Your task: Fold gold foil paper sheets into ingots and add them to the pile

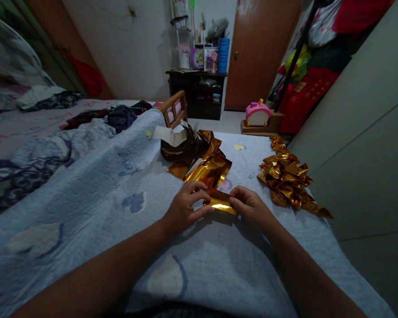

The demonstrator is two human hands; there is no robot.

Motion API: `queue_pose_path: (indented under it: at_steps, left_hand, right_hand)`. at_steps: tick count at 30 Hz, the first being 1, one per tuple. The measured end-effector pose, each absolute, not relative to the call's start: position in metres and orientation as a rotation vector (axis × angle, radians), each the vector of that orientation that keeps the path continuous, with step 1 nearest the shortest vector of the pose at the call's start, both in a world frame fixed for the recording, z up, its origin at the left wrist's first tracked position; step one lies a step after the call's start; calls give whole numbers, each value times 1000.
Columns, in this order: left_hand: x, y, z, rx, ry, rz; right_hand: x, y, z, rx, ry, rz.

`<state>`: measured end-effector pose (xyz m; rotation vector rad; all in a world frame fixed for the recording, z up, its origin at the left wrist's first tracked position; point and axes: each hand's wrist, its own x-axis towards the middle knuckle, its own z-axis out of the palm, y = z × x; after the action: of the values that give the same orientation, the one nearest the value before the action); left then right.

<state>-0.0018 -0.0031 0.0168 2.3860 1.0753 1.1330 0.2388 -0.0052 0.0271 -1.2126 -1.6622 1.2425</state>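
Where left hand (185, 204) and right hand (251, 206) pinch its ends, hold lightly | gold foil paper (220, 205): probably light, slippery, easily creased

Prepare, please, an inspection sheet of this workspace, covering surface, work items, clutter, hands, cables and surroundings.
Surface: light-blue quilted fabric cover with heart prints, wrinkled on the left.
Job's things: shiny gold foil strip between the hands; loose gold foil sheets against a dark curled stack, beyond them; heap of shaped gold foil pieces, right.
Clutter: dark crumpled cloth, far left.
Hands: left hand and right hand each hold one end of the strip.
Cables: possibly one, faint on the white wall.
Surroundings: brown wooden door and black shelf unit beyond.
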Motion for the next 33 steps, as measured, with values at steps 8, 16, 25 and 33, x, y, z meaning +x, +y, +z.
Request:
queue_pose_path:
  at_steps: [8, 16, 25, 33]
  left_hand:
    - [3, -3, 13, 1896, 1027, 1046]
    - [10, -5, 14, 1364, 858, 1037]
    - [9, -3, 16, 1169, 884, 1023]
    - [16, -5, 18, 834, 696, 939]
  right_hand:
    - [237, -6, 25, -1090, -1542, 1353]
    - [235, -10, 30, -1015, -1469, 1410]
    - [235, -12, 26, -980, -1640, 1395]
    - [236, -19, 29, -806, -1399, 1705]
